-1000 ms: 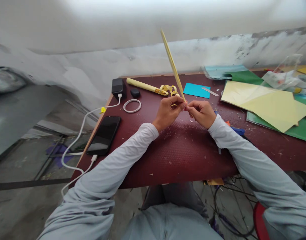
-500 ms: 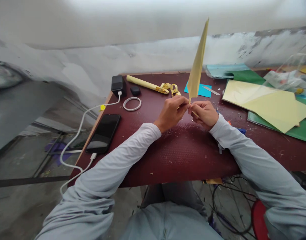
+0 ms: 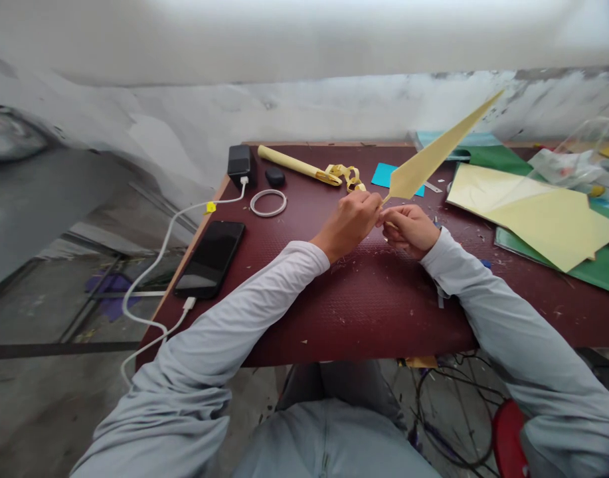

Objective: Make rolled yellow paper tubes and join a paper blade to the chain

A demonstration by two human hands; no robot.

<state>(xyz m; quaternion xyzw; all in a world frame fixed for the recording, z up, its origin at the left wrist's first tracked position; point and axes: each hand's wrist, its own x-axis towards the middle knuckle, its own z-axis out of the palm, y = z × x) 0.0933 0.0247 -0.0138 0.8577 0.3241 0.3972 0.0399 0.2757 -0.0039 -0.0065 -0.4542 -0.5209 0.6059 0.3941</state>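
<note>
A pale yellow folded paper shape [image 3: 434,159], long and pointed at the top and narrowing to a thin stem below, leans to the right above the table. My left hand [image 3: 350,222] pinches it at the low end of the stem. Close against those fingertips, my right hand [image 3: 410,229] is closed with thumb and index finger at the same stem; most of the stem is hidden between the hands. Behind my left hand lies a curled yellow paper strip [image 3: 352,178]. A blue paper square [image 3: 384,174] and a thin metal blade [image 3: 432,187] lie beneath the paper's tip side.
A rolled yellow paper tube [image 3: 294,163] lies at the back. On the left are a phone [image 3: 212,259], a black charger [image 3: 240,162], a white ring [image 3: 268,204] and a white cable [image 3: 169,229]. Yellow sheets [image 3: 548,219] and green sheets [image 3: 603,269] lie right.
The yellow paper shape has tipped from nearly upright to a slant toward the right. Both hands stay together at its stem, and the view has shifted slightly.
</note>
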